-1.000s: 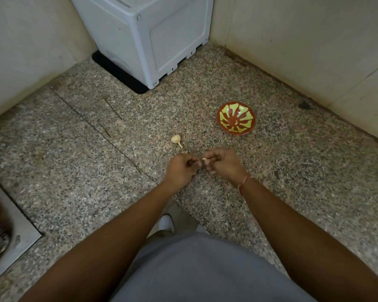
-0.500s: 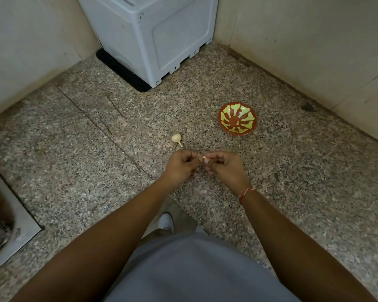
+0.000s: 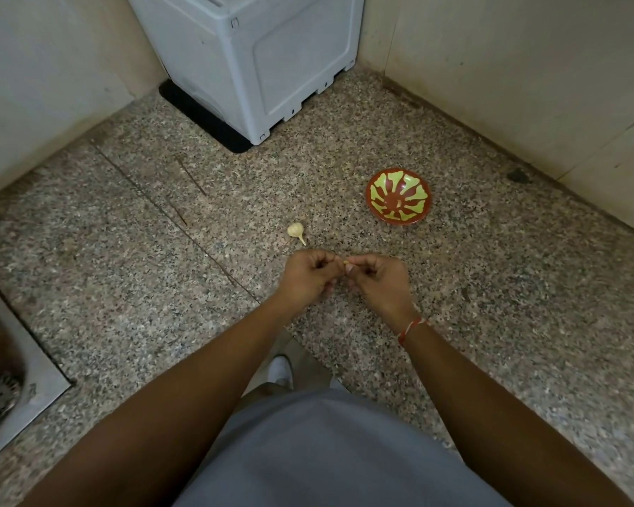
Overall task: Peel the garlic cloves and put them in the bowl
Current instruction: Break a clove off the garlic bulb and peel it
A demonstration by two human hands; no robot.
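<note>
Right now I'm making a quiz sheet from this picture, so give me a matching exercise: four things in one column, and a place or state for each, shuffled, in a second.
Things:
1. garlic clove
2. garlic bulb
3. bowl
4. grey appliance

Places or states:
A. stands in the corner between the walls
B. on the floor, right of the bulb
C. pinched between the left hand and right hand
D. lies on the floor just beyond the left hand

Pairs: 1-C, 2-D, 3-B, 4-A
</note>
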